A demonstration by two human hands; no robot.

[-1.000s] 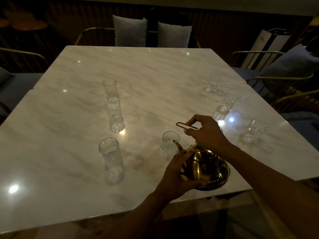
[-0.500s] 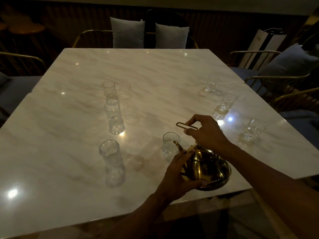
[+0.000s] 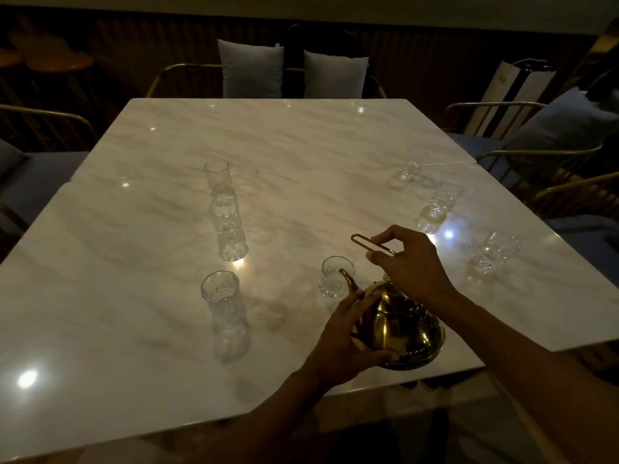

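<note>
Teapot (image 3: 402,329): polished gold metal, round-bellied, with a curved spout and a thin wire loop handle (image 3: 371,244). Located lower right of centre in the frame, at the near edge of the marble table (image 3: 268,145). Spout tip overlaps the rim of a small glass (image 3: 335,279). Right hand (image 3: 412,266) pinches the handle. Left hand (image 3: 348,336) clasps the body, thumb underneath.

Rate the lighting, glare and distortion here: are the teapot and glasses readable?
Head view, the only one: dim, surroundings nearly black; lamp glare spots dot the marble table; the brass teapot reads well, the right-side glasses nearly vanish; the wide-angle lens bows the table edges.
</note>
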